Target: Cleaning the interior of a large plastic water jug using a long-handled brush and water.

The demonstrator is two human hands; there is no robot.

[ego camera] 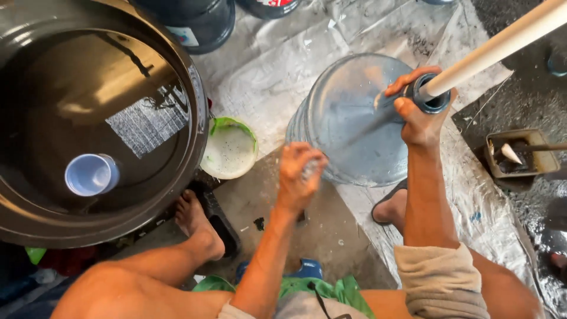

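**Both hands at the water jug, pole running up and away to the right**

Hands first: my right hand (420,115) was clamped around the dark neck of the big clear blue water jug (348,121), fingers wrapped over the rim where a pale wooden pole (502,44) entered the mouth. My left hand (300,171) hung just short of the jug's near side, fingers curled loosely together around something small and blurred; I could not tell what it was, or whether it touched the jug.

The jug lay tilted on its side on the floor, straight ahead of me and slightly right, its neck pointing right and its broad base toward the left. Its long axis ran left to right, and the pole slanted from the mouth up to the upper right corner. My right hand was already on the neck; my left was nearest the belly.

Crumpled plastic sheeting (277,71) covered the floor under the jug. Just left of it sat a small white bowl with a green rim (229,149), near my bare left foot (198,227). Further left stood a large dark barrel (177,195) of water with a pale blue cup (91,174) floating in it. Well off to the right lay a small rectangular tray (522,155) holding dark stuff and a scraper.
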